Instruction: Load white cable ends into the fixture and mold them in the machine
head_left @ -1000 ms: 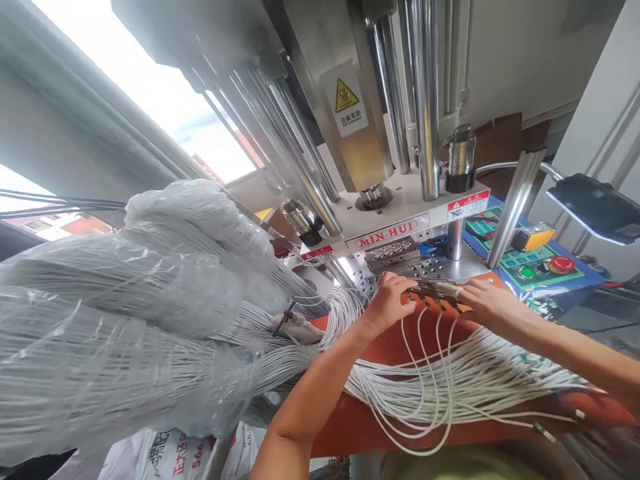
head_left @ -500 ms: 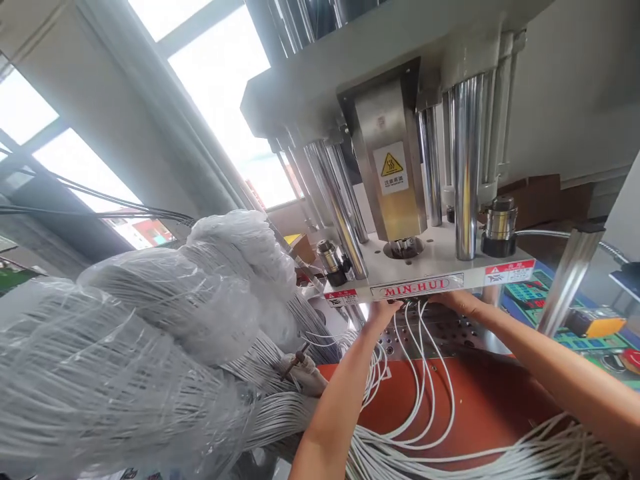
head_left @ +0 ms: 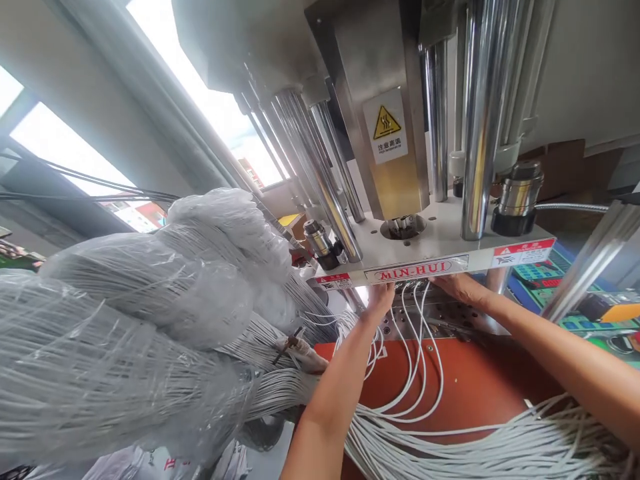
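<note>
Both my arms reach under the white front plate (head_left: pixel 417 270) of a press marked MIN-HUI. My left hand (head_left: pixel 381 295) is at the plate's lower edge, its fingers hidden beneath it. On the other side my right hand (head_left: pixel 457 287) also goes under the plate, and its fingers cannot be seen. Between the hands, several white cables (head_left: pixel 424 333) run up under the plate, where their ends are out of sight. They loop down over the red-brown work surface (head_left: pixel 470 373) into a thick bundle of white cables (head_left: pixel 440 447) nearest me.
Plastic-wrapped cable bundles (head_left: pixel 150 287) fill the left side. Steel guide columns (head_left: pixel 483 133) flank a metal nozzle block (head_left: pixel 387 120) with a high-temperature label (head_left: pixel 386 125). A clamp with a crossbar (head_left: pixel 289 344) sits beside the cables. Green control panels (head_left: pixel 540 277) lie at right.
The camera view has shifted closer to the press, so the nozzle block and columns look larger. Both hands stay under the front plate, with the cables between them.
</note>
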A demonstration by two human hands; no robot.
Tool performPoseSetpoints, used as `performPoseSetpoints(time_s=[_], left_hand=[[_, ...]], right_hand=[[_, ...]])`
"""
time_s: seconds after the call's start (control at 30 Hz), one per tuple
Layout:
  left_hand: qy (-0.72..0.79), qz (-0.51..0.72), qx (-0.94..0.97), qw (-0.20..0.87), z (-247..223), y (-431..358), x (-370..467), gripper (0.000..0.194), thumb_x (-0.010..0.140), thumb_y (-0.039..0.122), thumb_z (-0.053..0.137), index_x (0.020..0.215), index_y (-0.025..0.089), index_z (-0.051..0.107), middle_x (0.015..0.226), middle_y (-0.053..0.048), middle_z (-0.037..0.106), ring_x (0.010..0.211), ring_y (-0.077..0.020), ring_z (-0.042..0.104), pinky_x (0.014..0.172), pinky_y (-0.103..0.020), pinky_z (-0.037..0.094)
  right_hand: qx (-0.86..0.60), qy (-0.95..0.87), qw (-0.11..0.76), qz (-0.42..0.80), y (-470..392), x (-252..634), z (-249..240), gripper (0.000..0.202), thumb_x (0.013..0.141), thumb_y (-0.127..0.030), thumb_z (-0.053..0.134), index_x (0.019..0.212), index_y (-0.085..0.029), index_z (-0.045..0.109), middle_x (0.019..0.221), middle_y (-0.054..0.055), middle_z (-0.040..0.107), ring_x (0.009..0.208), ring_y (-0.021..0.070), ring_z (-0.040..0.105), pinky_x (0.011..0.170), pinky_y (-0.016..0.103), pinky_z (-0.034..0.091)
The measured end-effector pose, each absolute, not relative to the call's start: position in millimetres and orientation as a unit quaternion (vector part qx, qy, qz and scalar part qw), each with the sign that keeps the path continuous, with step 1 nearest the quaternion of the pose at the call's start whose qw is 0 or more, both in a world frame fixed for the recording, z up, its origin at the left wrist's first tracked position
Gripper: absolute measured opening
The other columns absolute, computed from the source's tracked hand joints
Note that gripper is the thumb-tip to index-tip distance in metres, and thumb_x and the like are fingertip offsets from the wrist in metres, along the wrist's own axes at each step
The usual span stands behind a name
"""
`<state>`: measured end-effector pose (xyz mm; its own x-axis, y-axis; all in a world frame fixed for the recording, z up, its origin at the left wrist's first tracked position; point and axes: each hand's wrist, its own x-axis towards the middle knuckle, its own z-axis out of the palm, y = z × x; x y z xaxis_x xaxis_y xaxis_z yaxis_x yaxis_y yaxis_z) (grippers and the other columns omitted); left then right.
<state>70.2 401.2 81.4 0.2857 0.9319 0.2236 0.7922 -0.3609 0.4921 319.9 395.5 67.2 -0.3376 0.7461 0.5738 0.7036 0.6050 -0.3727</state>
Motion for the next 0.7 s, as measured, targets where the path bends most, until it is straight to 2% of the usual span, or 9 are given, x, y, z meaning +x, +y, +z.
performPoseSetpoints(time_s=[0.13,0.27,0.33,0.47,0.57,0.7], left_hand=[[0.542,0.228,0.798,0.133,78,401,66,0.032,0.090,0.028,0.049,0.119,0.018,0.058,0.125,-0.013,0.061,0.125,-0.0276,0.048,0.110,-0.045,0.032],[0.528,0.239,0.805,0.126,84,400,58,0.026,0.091,0.026,0.048,0.111,0.019,0.062,0.114,-0.011,0.066,0.113,-0.0265,0.056,0.104,-0.041,0.039],[0.525,0.249,0.804,0.123,86,397,56,0.024,0.092,0.022,0.044,0.104,0.019,0.064,0.104,-0.011,0.068,0.104,-0.0253,0.060,0.098,-0.039,0.043],[0.514,0.270,0.805,0.119,89,385,52,0.031,0.093,0.016,0.034,0.098,0.016,0.065,0.095,-0.010,0.068,0.093,-0.0228,0.062,0.088,-0.037,0.048],[0.485,0.276,0.822,0.113,96,372,51,0.031,0.089,0.010,0.039,0.106,0.018,0.064,0.104,-0.008,0.068,0.101,-0.0223,0.060,0.093,-0.038,0.046],[0.431,0.287,0.852,0.072,108,357,57,0.049,0.086,0.005,0.040,0.129,0.024,0.054,0.130,-0.005,0.059,0.122,-0.0235,0.049,0.105,-0.044,0.037]], right_hand=[[-0.448,-0.829,0.320,0.100,393,321,73,0.036,0.092,-0.041,0.045,0.112,-0.020,0.067,0.103,0.010,0.069,0.098,0.0257,0.063,0.087,0.043,0.053],[-0.480,-0.819,0.300,0.095,381,321,81,0.034,0.092,-0.043,0.053,0.118,-0.022,0.059,0.117,0.007,0.062,0.101,0.0202,0.061,0.087,0.042,0.053],[-0.502,-0.809,0.296,0.079,375,322,78,0.032,0.093,-0.039,0.054,0.117,-0.019,0.059,0.118,0.009,0.061,0.102,0.0202,0.060,0.088,0.043,0.051],[-0.550,-0.779,0.296,0.051,367,324,66,0.031,0.086,-0.017,0.048,0.113,-0.014,0.065,0.108,0.014,0.067,0.103,0.0257,0.062,0.093,0.041,0.050],[-0.567,-0.768,0.295,0.035,366,327,59,0.046,0.077,-0.007,0.042,0.116,-0.012,0.065,0.107,0.014,0.069,0.105,0.0265,0.062,0.095,0.040,0.049],[-0.556,-0.781,0.283,0.013,364,328,57,0.058,0.070,-0.001,0.039,0.122,-0.016,0.063,0.109,0.010,0.069,0.109,0.0242,0.061,0.096,0.038,0.049]])
